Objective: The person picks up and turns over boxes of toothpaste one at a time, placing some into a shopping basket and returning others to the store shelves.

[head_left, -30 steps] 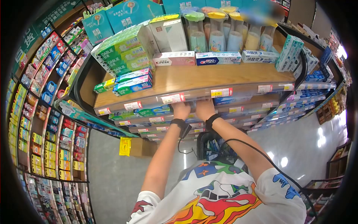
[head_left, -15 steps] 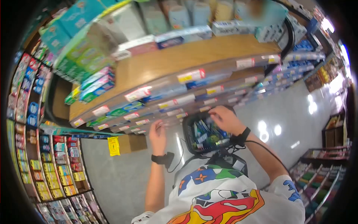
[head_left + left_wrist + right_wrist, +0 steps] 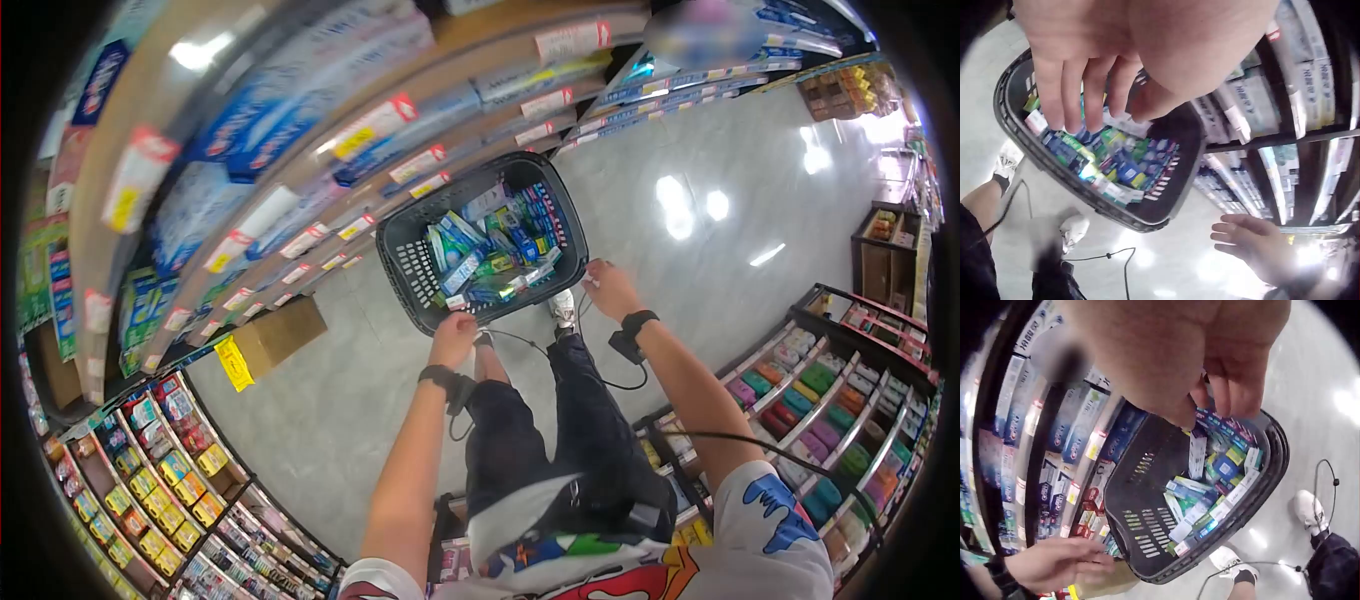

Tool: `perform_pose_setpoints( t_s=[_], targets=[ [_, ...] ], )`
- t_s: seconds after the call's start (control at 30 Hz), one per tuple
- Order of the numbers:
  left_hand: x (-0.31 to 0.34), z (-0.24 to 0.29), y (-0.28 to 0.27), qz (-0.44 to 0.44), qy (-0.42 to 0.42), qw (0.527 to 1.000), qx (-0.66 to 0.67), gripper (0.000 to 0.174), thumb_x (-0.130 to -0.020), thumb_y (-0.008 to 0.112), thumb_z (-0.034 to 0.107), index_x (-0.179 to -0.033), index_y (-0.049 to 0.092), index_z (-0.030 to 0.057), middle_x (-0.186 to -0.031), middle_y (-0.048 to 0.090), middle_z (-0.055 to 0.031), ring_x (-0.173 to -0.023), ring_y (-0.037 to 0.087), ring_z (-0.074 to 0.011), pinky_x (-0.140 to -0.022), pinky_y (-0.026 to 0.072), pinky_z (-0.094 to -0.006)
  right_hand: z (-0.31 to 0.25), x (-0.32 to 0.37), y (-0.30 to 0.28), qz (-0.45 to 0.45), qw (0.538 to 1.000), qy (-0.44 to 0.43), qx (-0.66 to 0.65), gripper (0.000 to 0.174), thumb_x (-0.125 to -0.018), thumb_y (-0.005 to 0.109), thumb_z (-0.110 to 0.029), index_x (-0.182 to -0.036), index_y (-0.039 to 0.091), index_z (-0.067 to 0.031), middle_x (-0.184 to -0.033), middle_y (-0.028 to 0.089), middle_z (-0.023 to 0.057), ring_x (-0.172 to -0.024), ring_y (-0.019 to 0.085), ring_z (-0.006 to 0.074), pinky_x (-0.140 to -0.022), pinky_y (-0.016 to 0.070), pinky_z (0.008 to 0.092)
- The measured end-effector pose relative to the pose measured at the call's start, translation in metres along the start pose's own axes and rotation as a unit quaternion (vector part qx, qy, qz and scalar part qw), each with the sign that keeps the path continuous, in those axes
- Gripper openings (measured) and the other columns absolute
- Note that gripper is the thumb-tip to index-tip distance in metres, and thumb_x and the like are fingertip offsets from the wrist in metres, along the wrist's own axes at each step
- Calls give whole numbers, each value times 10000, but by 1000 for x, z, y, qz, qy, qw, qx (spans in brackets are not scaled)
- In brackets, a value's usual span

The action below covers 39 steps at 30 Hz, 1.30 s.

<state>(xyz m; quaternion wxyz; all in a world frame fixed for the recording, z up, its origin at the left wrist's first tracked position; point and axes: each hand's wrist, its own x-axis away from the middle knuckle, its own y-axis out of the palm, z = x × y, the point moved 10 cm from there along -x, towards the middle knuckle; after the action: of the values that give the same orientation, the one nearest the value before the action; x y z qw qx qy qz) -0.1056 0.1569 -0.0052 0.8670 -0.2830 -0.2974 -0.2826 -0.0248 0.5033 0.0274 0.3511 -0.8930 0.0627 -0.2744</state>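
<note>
Low down and just in front of the person's white shoes, the dark grey basket sits close beside the store shelves, with slotted holes in its side walls. Inside lies a loose jumble of small boxes, mostly blue, green and white, tilted at many angles and overlapping.

At the basket's near left corner is the left hand, its fingers extended and loosely bent, gripping nothing. The right hand is just beside the right end of the rim, its fingers apart and also holding nothing. Whether either hand touches the rim is not clear. Each wrist wears a black strap with a small device, and a thin black cable loops between them over dark trousers.

On the shelves, rows of toothpaste boxes stand behind price tags in red, white and yellow. Near the foot of the shelves, well apart from the basket, a brown carton sits on the shiny grey floor, a yellow packet at its left end. Farther out to the right, a low rack holds rows of coloured packs; another rack of yellow and red packs fills the lower left.
</note>
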Motion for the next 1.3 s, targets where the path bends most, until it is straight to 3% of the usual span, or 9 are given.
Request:
perform_pose_setpoints(
  t_s=[0.27,0.43,0.63,0.73,0.77,0.9,1.03,1.07,1.3],
  targets=[
    [-102,-116,83,111,-43,982,-149,318,-880,622,144,-1171,659,21,-1136,715,-169,-1148,647,-333,-999,473,-466,28,-47,135,-112,992,-60,-12,360,-896,681,-214,-1138,594,38,-1141,655,265,-1072,627,438,-911,514,491],
    [-111,-93,99,128,14,934,-335,410,-845,588,56,-1251,642,78,-1226,675,-159,-1262,563,-334,-1127,345,-563,7,-72,222,-79,979,-138,126,471,-876,707,-331,-1136,594,45,-1057,705,216,-1064,667,383,-907,540,450],
    [-114,-117,106,107,71,967,-222,396,-909,544,53,-1301,590,18,-1286,630,-219,-1245,557,-387,-1135,355,-526,11,-86,280,-135,984,-51,104,590,-810,750,-331,-1187,525,63,-1034,687,251,-973,693,389,-827,572,446],
    [-96,-100,73,155,101,973,-137,433,-908,614,55,-1322,558,-58,-1304,607,-251,-1236,553,-418,-1093,410,-457,-8,-75,240,-70,992,-102,22,522,-803,745,-235,-1196,539,39,-1089,670,246,-1000,671,415,-859,550,484],
    [-84,-101,57,176,57,979,-89,514,-897,647,57,-1381,507,-46,-1315,602,-247,-1258,546,-407,-1107,402,-442,-7,-68,223,-112,993,-42,-11,479,-823,732,-209,-1224,556,-12,-1166,649,227,-1051,656,403,-875,536,492],
    [-23,-66,-9,201,81,976,-32,824,-844,762,47,-1541,322,38,-1566,384,-172,-1447,381,-316,-1182,329,-413,-50,-16,124,-104,973,-138,-156,525,-823,774,-140,-1292,556,-50,-1203,644,179,-1048,654,376,-862,552,429],
    [62,29,-55,46,113,985,125,711,-844,756,3,-1484,448,43,-1512,496,-124,-1414,446,-261,-1169,362,-439,-129,54,2,-88,955,-232,-162,493,-794,779,-51,-1262,626,-86,-1226,658,133,-1086,662,339,-886,555,386],
    [92,66,-71,51,163,979,108,548,-852,731,-32,-1372,566,21,-1428,577,-140,-1343,528,-260,-1135,414,-421,-150,71,-25,-84,947,-260,-168,494,-782,774,-32,-1253,636,-89,-1241,659,125,-1094,662,328,-898,554,385],
    [258,204,-149,146,311,927,151,429,-850,763,20,-1257,627,22,-1318,653,-134,-1227,607,-235,-1039,497,-372,-294,153,-174,-99,898,-358,-236,510,-748,712,63,-1238,655,-65,-1297,658,82,-1150,642,245,-925,536,347]
  ],
)
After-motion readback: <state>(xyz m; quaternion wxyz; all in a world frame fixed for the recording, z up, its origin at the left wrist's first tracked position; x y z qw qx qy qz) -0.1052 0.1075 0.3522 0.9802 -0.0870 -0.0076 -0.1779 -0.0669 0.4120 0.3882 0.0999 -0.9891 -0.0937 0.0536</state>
